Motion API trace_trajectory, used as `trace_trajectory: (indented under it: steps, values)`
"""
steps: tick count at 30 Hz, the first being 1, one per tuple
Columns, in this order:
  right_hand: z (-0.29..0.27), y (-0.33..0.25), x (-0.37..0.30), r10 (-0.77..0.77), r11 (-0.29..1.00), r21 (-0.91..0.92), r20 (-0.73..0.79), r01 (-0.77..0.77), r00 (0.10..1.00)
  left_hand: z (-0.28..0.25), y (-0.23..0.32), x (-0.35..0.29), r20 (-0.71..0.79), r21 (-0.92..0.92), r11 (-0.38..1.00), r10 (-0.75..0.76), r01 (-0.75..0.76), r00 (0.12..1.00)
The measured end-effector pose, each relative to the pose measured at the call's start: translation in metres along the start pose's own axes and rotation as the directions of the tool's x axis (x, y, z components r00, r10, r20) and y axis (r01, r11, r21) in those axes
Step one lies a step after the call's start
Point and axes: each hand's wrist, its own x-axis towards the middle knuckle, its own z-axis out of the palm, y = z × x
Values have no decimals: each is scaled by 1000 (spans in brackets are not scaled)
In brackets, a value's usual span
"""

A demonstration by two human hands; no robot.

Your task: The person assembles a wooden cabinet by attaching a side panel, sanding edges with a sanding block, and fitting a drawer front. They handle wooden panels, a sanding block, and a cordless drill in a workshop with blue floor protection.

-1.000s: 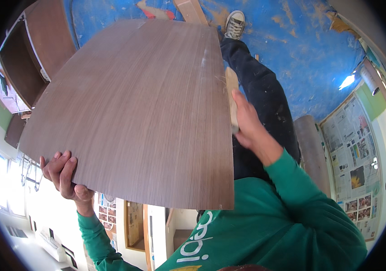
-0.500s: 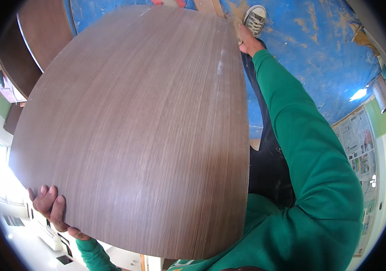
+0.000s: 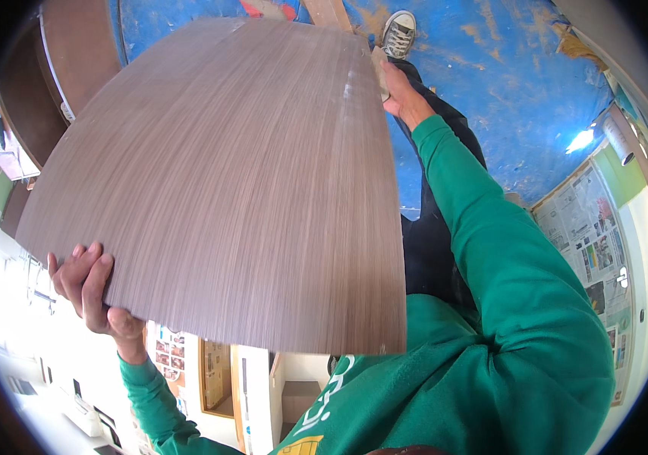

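Observation:
A large wood-grain panel, greyish brown, fills the middle of the view, tilted up in front of me. My left hand is closed on its near left edge, fingers over the face. At the panel's far right edge, my right hand is closed round a flat beige block. The block stands against the edge, with its lower part hidden by my fingers. What supports the panel from beneath cannot be seen.
Blue sheeting with brown dust covers the floor. My shoe stands beyond my right hand, near a wooden piece. Brown boards stand at the far left. Newspaper lines the right side.
The panel's near edge has lifted away from my body, and my left hand has risen with it. My right hand has moved slightly left and nearer along the edge, still holding the block.

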Motion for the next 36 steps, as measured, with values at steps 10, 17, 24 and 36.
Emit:
trace_trajectory:
  steps: [10, 17, 24, 36]
  values:
    - [36, 5, -106, -8, 1000, 13, -16, 9, 1000, 2, 20, 19, -72, -57, 997, -60, 56, 996]
    - [48, 11, -179, -13, 1000, -2, 17, 13, 1000, -2, 31, 26, -124, -102, 993, -74, 61, 990]
    - [68, 19, -241, -14, 1000, -11, -7, 14, 1000, -8, 35, 27, -133, -109, 991, -93, 79, 987]
    - [103, 31, -356, -114, 991, -63, 32, 115, 993, -11, 43, 23, -212, -76, 996, -53, 38, 976]
